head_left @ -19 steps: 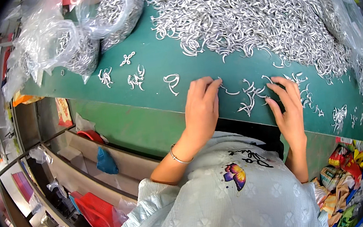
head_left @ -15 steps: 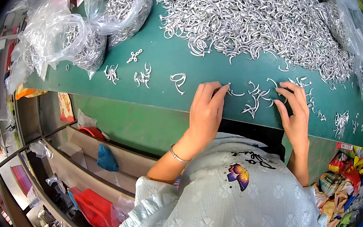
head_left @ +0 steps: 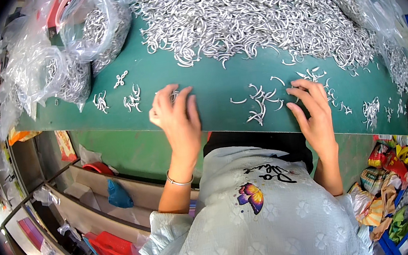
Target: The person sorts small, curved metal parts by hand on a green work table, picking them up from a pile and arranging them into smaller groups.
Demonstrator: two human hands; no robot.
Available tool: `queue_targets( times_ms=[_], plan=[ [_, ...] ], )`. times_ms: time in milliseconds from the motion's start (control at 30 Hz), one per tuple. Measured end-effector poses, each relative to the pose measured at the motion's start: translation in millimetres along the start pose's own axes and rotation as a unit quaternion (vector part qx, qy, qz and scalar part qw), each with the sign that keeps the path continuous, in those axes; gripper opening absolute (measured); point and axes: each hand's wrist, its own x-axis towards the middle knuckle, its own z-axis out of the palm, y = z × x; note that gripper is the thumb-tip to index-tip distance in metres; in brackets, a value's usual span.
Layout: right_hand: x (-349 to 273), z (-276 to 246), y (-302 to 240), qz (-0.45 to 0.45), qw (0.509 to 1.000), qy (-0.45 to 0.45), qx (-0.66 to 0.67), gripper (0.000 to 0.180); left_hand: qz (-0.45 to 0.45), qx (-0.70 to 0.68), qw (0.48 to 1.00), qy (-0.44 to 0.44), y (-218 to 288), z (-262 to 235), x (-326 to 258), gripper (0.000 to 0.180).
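Observation:
A green table top (head_left: pixel 209 83) carries a big heap of small silver metal hooks (head_left: pixel 251 14) at the back. My left hand (head_left: pixel 176 118) lies over a little cluster of hooks near the front edge, fingers apart and curled onto them. My right hand (head_left: pixel 314 111) rests at the front right, fingertips touching loose hooks, beside a small bunch of hooks (head_left: pixel 258 104). Two small sorted clusters (head_left: pixel 132 99) lie to the left of my left hand.
Clear plastic bags of hooks (head_left: pixel 73 57) stand at the back left, more bags (head_left: pixel 387 44) along the right edge. Below the table are shelves with red and blue items (head_left: pixel 111 200), and colourful wrappers (head_left: pixel 389 181) lie at the lower right.
My left hand slid leftward along the table's front, from the bunch of hooks at the middle to the small cluster left of it. My right hand stayed by the loose hooks.

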Motion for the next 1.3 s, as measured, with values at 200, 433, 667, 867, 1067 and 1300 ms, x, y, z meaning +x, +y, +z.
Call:
queue_targets(
  times_ms=[200, 433, 667, 867, 1067, 1300],
  plan=[
    [-6.2, -1.1, 7.1, -0.017, 0.999, 0.005, -0.031, 0.025, 0.027, -0.049, 0.998, 0.02, 15.5, -0.9, -0.8, 0.023],
    [-8.1, 8.9, 0.4, -0.054, 0.996, -0.051, -0.057, 0.023, 0.121, -0.141, 0.975, -0.121, 65.8, 19.6, 2.8, 0.022],
    [-10.0, 8.1, 8.9, -0.053, 0.998, 0.001, -0.014, 0.019, 0.113, -0.183, 0.971, -0.107, 60.2, 20.1, 5.7, 0.019],
    [-5.8, 9.5, 6.8, -0.084, 0.995, 0.005, -0.056, 0.02, 0.042, -0.239, 0.968, -0.071, 61.0, 9.8, 8.2, 0.017],
    [-8.1, 4.5, 8.6, -0.058, 0.998, 0.017, -0.01, 0.018, -0.017, -0.197, 0.98, -0.03, 36.1, 4.0, 7.9, 0.021],
    [8.7, 25.1, -2.9, -0.011, 0.993, 0.039, -0.112, 0.016, -0.004, -0.036, 0.999, 0.025, 16.4, 0.8, 3.2, 0.019]
  ],
)
